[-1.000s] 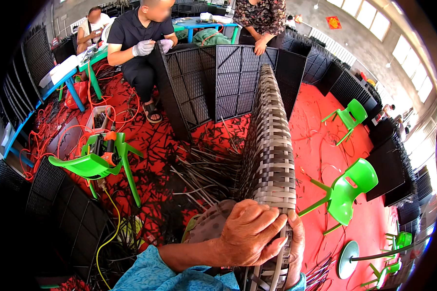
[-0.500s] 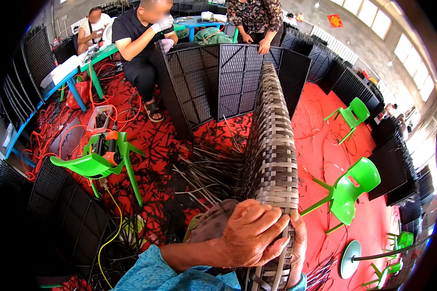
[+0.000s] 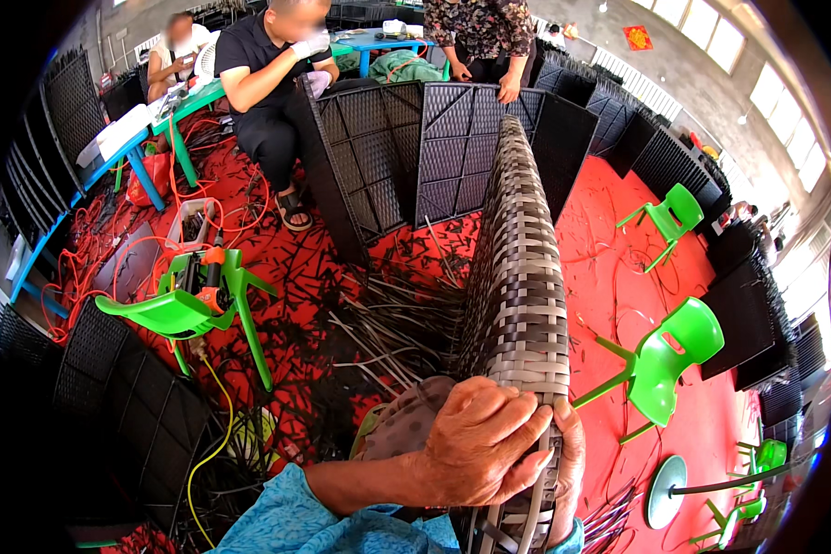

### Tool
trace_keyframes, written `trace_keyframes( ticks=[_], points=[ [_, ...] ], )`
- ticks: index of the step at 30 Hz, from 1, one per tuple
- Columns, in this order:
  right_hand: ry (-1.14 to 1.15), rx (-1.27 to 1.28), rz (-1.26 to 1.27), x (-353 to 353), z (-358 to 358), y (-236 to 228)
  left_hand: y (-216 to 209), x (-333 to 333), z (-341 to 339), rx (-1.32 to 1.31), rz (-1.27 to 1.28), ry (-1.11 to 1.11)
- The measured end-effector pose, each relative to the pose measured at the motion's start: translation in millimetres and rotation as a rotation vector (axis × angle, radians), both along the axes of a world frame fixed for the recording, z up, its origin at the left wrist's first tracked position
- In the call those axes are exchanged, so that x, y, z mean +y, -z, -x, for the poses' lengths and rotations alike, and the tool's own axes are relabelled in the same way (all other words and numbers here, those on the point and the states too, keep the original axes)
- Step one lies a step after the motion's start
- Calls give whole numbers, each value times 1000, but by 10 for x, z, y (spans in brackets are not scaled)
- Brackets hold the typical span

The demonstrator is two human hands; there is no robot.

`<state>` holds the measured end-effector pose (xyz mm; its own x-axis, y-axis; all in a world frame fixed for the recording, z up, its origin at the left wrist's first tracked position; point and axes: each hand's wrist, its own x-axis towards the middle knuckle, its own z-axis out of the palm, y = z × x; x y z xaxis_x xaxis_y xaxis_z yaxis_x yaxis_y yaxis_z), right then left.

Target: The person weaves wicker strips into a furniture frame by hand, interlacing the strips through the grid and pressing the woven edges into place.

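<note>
Panel (image 3: 529, 305) woven from gray and brown flat strips, set on edge in the middle foreground and running away from the wearer, with bare ribs (image 3: 533, 517) showing at the near end. Left hand (image 3: 478, 443), reaching across from a blue patterned sleeve (image 3: 295, 517), with fingers bent and clamped on the panel's upper edge. Right hand (image 3: 568, 457) along the panel's right side, fingertips touching near the same edge, just beside the left; partly hidden, hence impossible to tell how far closed. Loose strips (image 3: 392, 323) heaped left of the panel, on a red floor (image 3: 609, 277) littered with dark scraps. Farther left, green chair (image 3: 157, 316) bearing an orange-and-black tool (image 3: 210, 277), with a yellow hose (image 3: 223, 434) curving down below. Well apart on the right, two more green chairs (image 3: 674, 355) and a round base (image 3: 665, 491) with a pole. Beyond the panel's far end, black woven frame (image 3: 462, 138) in angled sections, upper edge under a bare hand (image 3: 510, 90) of a person in a flowered top (image 3: 480, 37). Left of that frame, seated person in dark clothing (image 3: 263, 74), one gloved hand (image 3: 312, 44) raised.
</note>
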<state>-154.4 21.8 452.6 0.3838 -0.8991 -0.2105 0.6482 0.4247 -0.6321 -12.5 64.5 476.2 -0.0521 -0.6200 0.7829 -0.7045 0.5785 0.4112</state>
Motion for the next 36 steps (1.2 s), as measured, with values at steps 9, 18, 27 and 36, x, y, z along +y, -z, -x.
trace_keyframes(
  ticks=[9,18,27,36],
  points=[
    [-10,-20,34,22,-19,-25,4,4,1,0,-7,4],
    [-12,-23,14,32,-31,-43,-5,12,-4,-11,-21,7],
    [14,-17,-3,14,-17,-3,-3,-1,0,-9,-15,6],
    [3,-23,-16,4,-26,-31,0,-15,7,-7,-8,3]
  ],
)
